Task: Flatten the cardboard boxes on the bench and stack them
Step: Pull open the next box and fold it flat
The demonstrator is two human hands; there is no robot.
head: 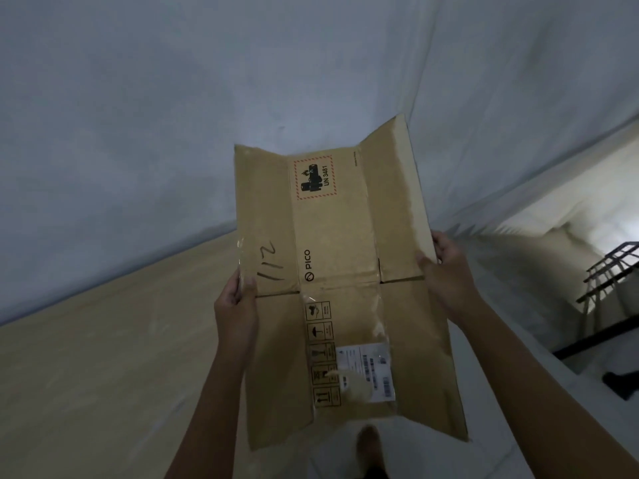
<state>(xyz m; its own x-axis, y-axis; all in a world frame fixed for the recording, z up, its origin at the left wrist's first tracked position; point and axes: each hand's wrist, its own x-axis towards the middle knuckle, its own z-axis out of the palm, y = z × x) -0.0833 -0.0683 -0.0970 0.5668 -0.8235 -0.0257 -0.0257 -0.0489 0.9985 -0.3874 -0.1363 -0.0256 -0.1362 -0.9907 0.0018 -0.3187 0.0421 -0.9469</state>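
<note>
A brown cardboard box (332, 236), opened out nearly flat, hangs in the air in front of me. It carries a red-bordered UN 3481 battery label, a PICO logo, a handwritten "112" and a white shipping label low down. My left hand (238, 299) grips its left edge, thumb over the front face. My right hand (446, 267) grips its right edge, thumb on the front and fingers behind. The side flaps bend slightly toward me. The pale wooden bench (103, 357) lies below and to the left of the box.
A grey-white wall (173, 98) stands close behind the bench. At the right a black metal railing (608, 274) runs beside a lit opening. A bare foot (370, 444) shows on the pale floor under the box.
</note>
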